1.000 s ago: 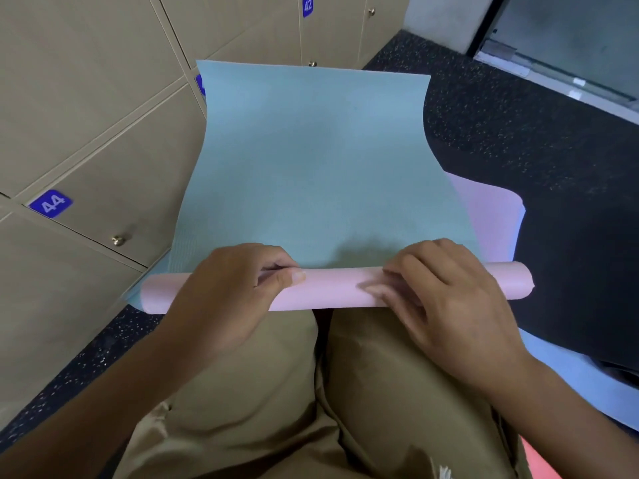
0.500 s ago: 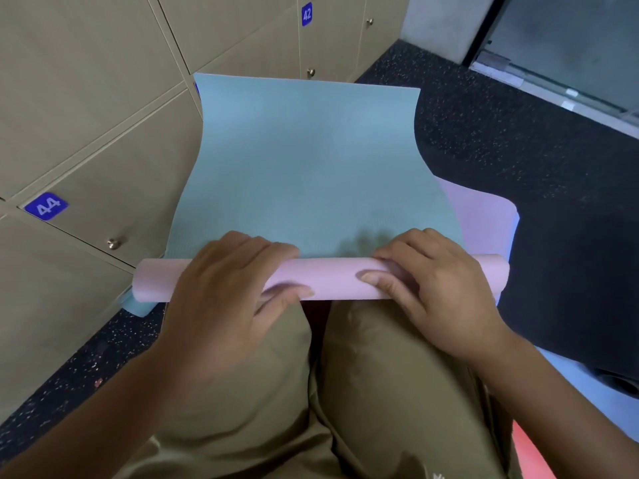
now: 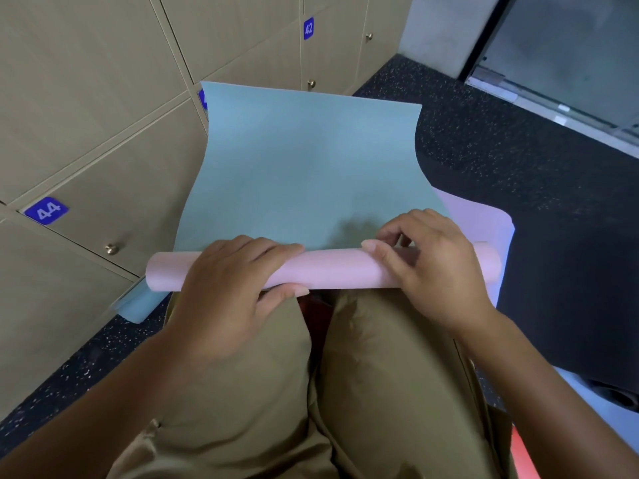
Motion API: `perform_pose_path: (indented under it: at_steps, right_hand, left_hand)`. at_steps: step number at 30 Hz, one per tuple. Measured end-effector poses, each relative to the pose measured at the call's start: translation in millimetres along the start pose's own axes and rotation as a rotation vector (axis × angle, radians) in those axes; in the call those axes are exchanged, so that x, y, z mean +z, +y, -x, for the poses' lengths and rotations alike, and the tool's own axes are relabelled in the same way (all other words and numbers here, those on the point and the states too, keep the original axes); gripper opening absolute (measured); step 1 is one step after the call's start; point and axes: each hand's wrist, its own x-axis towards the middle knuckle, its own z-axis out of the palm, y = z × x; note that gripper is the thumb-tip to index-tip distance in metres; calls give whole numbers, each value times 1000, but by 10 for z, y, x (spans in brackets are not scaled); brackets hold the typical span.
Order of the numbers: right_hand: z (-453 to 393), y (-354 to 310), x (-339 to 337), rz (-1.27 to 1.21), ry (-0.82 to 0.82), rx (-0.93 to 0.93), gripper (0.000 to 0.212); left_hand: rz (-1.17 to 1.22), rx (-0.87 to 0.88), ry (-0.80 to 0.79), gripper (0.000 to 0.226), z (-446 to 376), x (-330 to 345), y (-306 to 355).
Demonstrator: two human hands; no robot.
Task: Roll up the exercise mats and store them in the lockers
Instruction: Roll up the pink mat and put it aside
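A mat, teal on top and pink underneath, lies across my knees. Its flat teal part [image 3: 304,167] stretches away toward the lockers. The near end is wound into a pink roll [image 3: 339,267]. My left hand [image 3: 228,292] wraps over the roll's left half, thumb under it. On the right half, my right hand [image 3: 435,261] presses with curled fingers. A lilac mat [image 3: 484,219] lies flat under the teal one at the right.
Beige lockers line the left, with closed doors numbered 44 [image 3: 46,210] and 42 [image 3: 308,28]. Dark speckled floor [image 3: 518,150] spreads to the right. A glass door [image 3: 570,46] stands at the far right. A light blue mat [image 3: 615,423] lies by my right leg.
The pink roll has grown thicker and moved away from me over the teal surface. Both hands have shifted forward on it, regripping.
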Motion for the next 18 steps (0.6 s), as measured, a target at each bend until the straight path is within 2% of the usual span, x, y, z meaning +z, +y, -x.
perform_pose_path:
  at_steps: [3,6,8,13,18]
  right_hand:
    - [98,-28,11,130,22,-57,25]
    - [209,-38,27,218,-6,-84,33]
    - [255,-34,51,214,-25,-68,40]
    - [192,32,118,202,-15,-44,37]
    - [5,77,111,223,-55,-29,42]
  left_hand:
    - [44,-12,-40,52,-85,-26,-47]
    - [105,-26,-60,53,-188,-43,-96]
    - [163,-61,-96,57,-250,-55,-120]
    - [265,-86,-148,55,-369,-71,-195]
    - [379,-121,18,29,-448,-81,-139]
